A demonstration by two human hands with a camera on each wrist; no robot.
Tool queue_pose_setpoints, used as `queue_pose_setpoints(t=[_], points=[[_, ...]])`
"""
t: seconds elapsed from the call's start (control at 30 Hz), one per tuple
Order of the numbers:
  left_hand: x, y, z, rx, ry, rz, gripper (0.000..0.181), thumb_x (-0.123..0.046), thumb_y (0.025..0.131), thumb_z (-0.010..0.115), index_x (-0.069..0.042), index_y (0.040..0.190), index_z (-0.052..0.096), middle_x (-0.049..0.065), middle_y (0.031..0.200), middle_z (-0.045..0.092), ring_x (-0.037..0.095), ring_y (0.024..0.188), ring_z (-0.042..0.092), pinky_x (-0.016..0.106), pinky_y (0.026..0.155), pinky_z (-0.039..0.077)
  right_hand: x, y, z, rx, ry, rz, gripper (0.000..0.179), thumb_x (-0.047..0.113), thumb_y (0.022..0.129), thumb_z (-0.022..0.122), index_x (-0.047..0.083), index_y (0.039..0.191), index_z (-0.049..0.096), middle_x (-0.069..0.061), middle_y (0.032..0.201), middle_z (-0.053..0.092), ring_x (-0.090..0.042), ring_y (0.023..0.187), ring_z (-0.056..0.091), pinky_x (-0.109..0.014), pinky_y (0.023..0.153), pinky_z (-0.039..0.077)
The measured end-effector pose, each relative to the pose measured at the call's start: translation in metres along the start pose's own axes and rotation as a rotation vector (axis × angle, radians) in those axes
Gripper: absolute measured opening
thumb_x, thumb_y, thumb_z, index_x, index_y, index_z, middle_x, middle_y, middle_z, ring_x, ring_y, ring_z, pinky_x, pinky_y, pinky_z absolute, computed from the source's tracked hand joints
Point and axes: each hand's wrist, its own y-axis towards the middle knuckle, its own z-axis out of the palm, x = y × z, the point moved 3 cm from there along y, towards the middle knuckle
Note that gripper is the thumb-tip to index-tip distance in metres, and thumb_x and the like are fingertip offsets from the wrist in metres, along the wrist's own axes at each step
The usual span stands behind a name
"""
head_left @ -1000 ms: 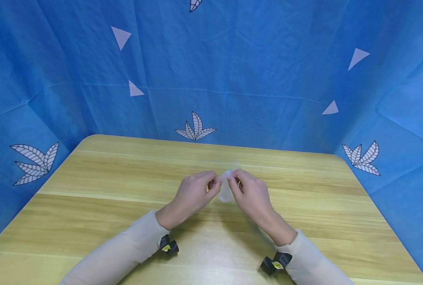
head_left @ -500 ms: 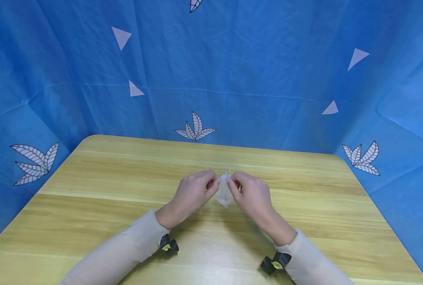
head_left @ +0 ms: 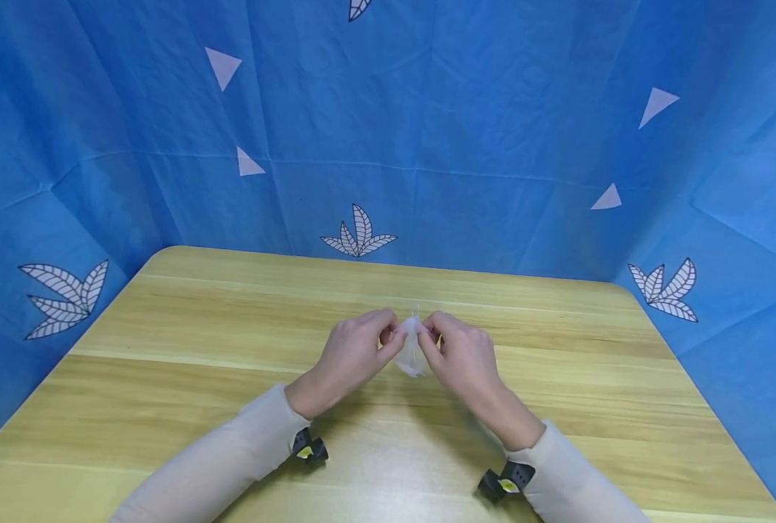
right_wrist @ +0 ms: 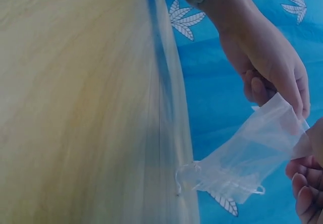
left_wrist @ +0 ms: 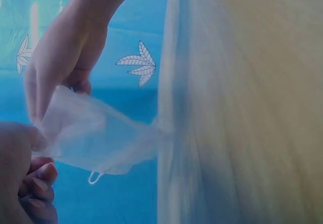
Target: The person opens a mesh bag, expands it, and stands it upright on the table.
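Note:
Between my hands a small sheer white drawstring bag (head_left: 411,357) hangs over the table, its thin string loops sticking out. My left hand (head_left: 360,347) pinches one side of its upper edge between thumb and finger. The opposite side of that edge is pinched by my right hand (head_left: 461,352), the two sets of fingertips close together. In the left wrist view the bag (left_wrist: 96,128) looks see-through and flat, with a loop at its side. The right wrist view shows the bag's (right_wrist: 247,143) far end gathered and trailing string toward the tabletop.
A light wood-grain table (head_left: 231,312) spreads beneath both arms. Blue cloth (head_left: 492,145) with white leaf and triangle prints surrounds its back and sides. Black wrist cameras (head_left: 312,452) are strapped under the light sleeves.
The bag has shifted and spread slightly between my fingers, and its lower end hangs a little nearer me. Both hands stay almost in place, still pinching it.

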Motion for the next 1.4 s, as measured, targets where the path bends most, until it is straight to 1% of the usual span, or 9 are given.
queue_pose_setpoints(t=[0.17, 0.3, 0.47, 0.67, 0.87, 1.03, 1.13, 1.33, 1.4], points=[[-0.0009, -0.0011, 0.0013, 0.010, 0.011, 0.035, 0.015, -0.017, 0.095, 0.061, -0.015, 0.080, 0.058, -0.010, 0.065, 0.045, 0.003, 0.048, 0.035, 0.018, 0.043, 0.029, 0.0014, -0.0011, 0.0009, -0.009, -0.010, -0.030, 0.014, 0.018, 0.092, 0.068, 0.014, 0.080, 0.063, 0.010, 0.067, 0.056, -0.003, 0.047, 0.038, -0.023, 0.044, 0.034], [-0.0014, -0.0015, 0.0003, -0.003, 0.019, 0.051, 0.015, -0.013, 0.095, 0.060, -0.015, 0.080, 0.058, -0.010, 0.065, 0.047, 0.002, 0.048, 0.037, 0.018, 0.042, 0.030, 0.0014, -0.0007, -0.0003, -0.026, -0.015, -0.048, 0.012, 0.016, 0.093, 0.066, 0.012, 0.081, 0.065, 0.008, 0.068, 0.058, -0.004, 0.048, 0.040, -0.023, 0.045, 0.036], [-0.0012, -0.0013, -0.0002, -0.015, 0.046, 0.058, 0.015, -0.011, 0.091, 0.063, -0.015, 0.078, 0.057, -0.010, 0.064, 0.045, 0.002, 0.048, 0.036, 0.018, 0.041, 0.029, 0.0006, -0.0001, -0.0012, -0.034, -0.020, -0.057, 0.013, 0.014, 0.092, 0.067, 0.012, 0.080, 0.065, 0.008, 0.067, 0.057, -0.004, 0.048, 0.040, -0.023, 0.044, 0.035], [-0.0005, -0.0015, 0.0006, -0.006, 0.068, 0.051, 0.009, -0.017, 0.089, 0.068, -0.013, 0.086, 0.061, -0.008, 0.069, 0.047, 0.002, 0.047, 0.032, 0.017, 0.041, 0.026, 0.0019, -0.0016, 0.0019, -0.036, -0.019, -0.115, 0.018, 0.013, 0.090, 0.068, 0.013, 0.074, 0.059, 0.007, 0.064, 0.052, -0.004, 0.048, 0.037, -0.021, 0.043, 0.032], [-0.0012, -0.0012, -0.0022, -0.058, 0.077, 0.090, 0.006, -0.013, 0.091, 0.068, -0.013, 0.086, 0.063, -0.006, 0.071, 0.053, 0.003, 0.050, 0.040, 0.017, 0.042, 0.030, 0.0056, -0.0028, 0.0046, -0.043, -0.021, -0.153, 0.024, 0.017, 0.090, 0.069, 0.015, 0.070, 0.055, 0.006, 0.062, 0.050, -0.003, 0.048, 0.036, -0.021, 0.043, 0.031], [-0.0010, -0.0015, -0.0033, -0.073, 0.075, 0.099, 0.010, -0.012, 0.091, 0.066, -0.015, 0.083, 0.061, -0.007, 0.070, 0.054, 0.003, 0.052, 0.044, 0.017, 0.042, 0.032, 0.0067, -0.0031, 0.0038, -0.022, -0.025, -0.126, 0.021, 0.017, 0.091, 0.068, 0.014, 0.073, 0.058, 0.007, 0.064, 0.053, -0.004, 0.047, 0.037, -0.022, 0.043, 0.032], [0.0003, -0.0008, -0.0039, -0.061, 0.064, 0.062, 0.010, -0.013, 0.092, 0.066, -0.014, 0.083, 0.061, -0.007, 0.069, 0.052, 0.004, 0.052, 0.042, 0.018, 0.043, 0.032, 0.0059, -0.0029, 0.0027, -0.014, -0.027, -0.101, 0.016, 0.017, 0.092, 0.068, 0.014, 0.077, 0.062, 0.008, 0.067, 0.056, -0.004, 0.048, 0.040, -0.022, 0.044, 0.035], [0.0063, 0.0022, -0.0076, -0.045, -0.020, -0.099, 0.011, -0.016, 0.096, 0.064, -0.012, 0.086, 0.059, -0.008, 0.066, 0.049, 0.005, 0.049, 0.037, 0.023, 0.046, 0.033, 0.0040, -0.0016, 0.0018, 0.010, -0.009, -0.070, 0.014, 0.020, 0.090, 0.071, 0.014, 0.080, 0.063, 0.008, 0.069, 0.058, -0.004, 0.048, 0.041, -0.024, 0.045, 0.037], [0.0073, 0.0026, -0.0073, -0.044, -0.051, -0.132, 0.012, -0.018, 0.097, 0.063, -0.013, 0.087, 0.059, -0.009, 0.066, 0.050, 0.005, 0.049, 0.038, 0.023, 0.047, 0.034, 0.0041, -0.0015, 0.0020, 0.016, -0.008, -0.070, 0.013, 0.020, 0.089, 0.071, 0.014, 0.080, 0.063, 0.008, 0.069, 0.058, -0.003, 0.048, 0.041, -0.024, 0.045, 0.037]])
